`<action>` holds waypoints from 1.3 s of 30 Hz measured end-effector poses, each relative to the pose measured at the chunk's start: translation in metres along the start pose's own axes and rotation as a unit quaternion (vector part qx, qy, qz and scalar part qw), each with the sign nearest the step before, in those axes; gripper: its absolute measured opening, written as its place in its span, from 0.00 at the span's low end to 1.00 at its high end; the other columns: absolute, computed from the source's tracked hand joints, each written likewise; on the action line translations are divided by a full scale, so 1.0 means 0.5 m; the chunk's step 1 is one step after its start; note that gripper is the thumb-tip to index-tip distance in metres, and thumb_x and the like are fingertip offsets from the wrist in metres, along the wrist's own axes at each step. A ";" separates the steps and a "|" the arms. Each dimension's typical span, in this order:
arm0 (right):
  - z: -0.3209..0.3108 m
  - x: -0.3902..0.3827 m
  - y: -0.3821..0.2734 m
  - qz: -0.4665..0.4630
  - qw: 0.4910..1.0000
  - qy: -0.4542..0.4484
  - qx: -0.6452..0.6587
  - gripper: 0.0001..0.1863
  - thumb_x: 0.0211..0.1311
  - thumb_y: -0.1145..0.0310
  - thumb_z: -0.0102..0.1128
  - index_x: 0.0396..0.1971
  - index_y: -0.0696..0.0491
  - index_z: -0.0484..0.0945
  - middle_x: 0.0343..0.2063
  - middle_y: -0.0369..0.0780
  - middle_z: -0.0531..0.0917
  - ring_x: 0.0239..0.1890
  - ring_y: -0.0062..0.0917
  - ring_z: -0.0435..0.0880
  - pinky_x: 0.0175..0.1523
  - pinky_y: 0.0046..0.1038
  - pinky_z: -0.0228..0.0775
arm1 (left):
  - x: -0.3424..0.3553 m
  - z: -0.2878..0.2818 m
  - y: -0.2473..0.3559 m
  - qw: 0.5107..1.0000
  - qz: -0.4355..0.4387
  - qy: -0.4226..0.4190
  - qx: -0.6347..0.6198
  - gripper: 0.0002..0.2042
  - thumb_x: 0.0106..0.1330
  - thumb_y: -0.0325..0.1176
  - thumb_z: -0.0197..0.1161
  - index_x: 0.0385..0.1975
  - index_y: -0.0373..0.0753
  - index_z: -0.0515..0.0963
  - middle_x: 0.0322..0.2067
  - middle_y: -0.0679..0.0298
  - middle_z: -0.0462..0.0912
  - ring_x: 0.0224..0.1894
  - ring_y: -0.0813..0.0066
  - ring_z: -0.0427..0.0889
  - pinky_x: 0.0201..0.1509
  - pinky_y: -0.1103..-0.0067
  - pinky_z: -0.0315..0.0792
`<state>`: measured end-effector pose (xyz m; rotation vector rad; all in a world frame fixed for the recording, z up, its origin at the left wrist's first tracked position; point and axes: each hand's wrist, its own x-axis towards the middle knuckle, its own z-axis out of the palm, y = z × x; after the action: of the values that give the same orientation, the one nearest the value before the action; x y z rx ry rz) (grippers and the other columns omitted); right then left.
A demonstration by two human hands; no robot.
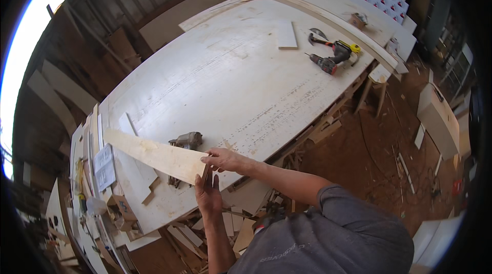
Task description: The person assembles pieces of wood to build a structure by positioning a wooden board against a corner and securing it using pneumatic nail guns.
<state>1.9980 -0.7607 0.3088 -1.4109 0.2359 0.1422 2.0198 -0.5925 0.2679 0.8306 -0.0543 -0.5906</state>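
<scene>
At the near left end of the counter [215,79] sits an open wooden box [124,207]; what lies inside it is too small for me to tell. Just beside it is a cloudy plastic tub [96,206], and I cannot make out its contents either.

My right arm reaches across from the lower right, its elbow bent, and my right hand [224,160] comes over the near end of a long pale board [154,155], the fingers gripping its upper corner. My left forearm rises from below, and my left hand [209,197] is upright, palm turned inward, its fingers grasping the lower corner of that same end. The board is held above the counter, its far end pointing left, toward some printed papers [104,167].

Partly behind the board is a grey nail gun [190,139]. White strips [130,174] lie below the board's far part. Well apart, near the right edge of the counter, rest a drill [325,63] and a hammer [320,41].
</scene>
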 end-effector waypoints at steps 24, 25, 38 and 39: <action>-0.686 -1.188 0.168 -0.269 0.897 0.338 -0.094 0.24 0.72 0.55 0.49 0.61 0.54 0.67 0.49 0.44 0.78 0.53 0.31 0.75 0.59 0.34 0.65 | -0.001 0.471 -0.578 0.885 0.395 -0.131 0.207 0.13 0.69 0.30 0.59 0.43 0.23 0.74 0.32 0.48 0.81 0.32 0.58 0.83 0.37 0.70 0.80; -0.717 -1.255 0.185 -0.262 0.892 0.362 -0.072 0.24 0.72 0.55 0.48 0.61 0.53 0.67 0.50 0.44 0.77 0.54 0.31 0.75 0.59 0.34 0.65 | -0.047 0.571 -0.603 0.844 0.424 -0.121 0.306 0.14 0.69 0.31 0.60 0.45 0.25 0.74 0.35 0.46 0.82 0.35 0.57 0.83 0.39 0.69 0.80; -0.958 -1.773 0.577 -0.117 0.436 0.837 0.309 0.18 0.72 0.59 0.48 0.48 0.59 0.72 0.37 0.37 0.77 0.39 0.21 0.73 0.47 0.27 0.65 | -0.473 1.319 -1.153 0.857 -0.183 -0.475 0.076 0.27 0.71 0.47 0.54 0.64 0.39 0.64 0.60 0.60 0.70 0.60 0.67 0.70 0.62 0.65 0.67; -0.966 -1.820 0.600 -0.102 0.400 0.847 0.335 0.17 0.72 0.60 0.47 0.46 0.59 0.73 0.35 0.37 0.77 0.38 0.21 0.73 0.47 0.26 0.65 | -0.486 1.364 -1.190 0.838 -0.200 -0.505 0.062 0.27 0.71 0.48 0.54 0.64 0.40 0.64 0.60 0.61 0.70 0.60 0.67 0.70 0.62 0.65 0.67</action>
<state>1.0077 -1.1524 0.1774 -0.1810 1.5856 -1.5799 1.3504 -1.2426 0.3554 0.5697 -0.9145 -1.3930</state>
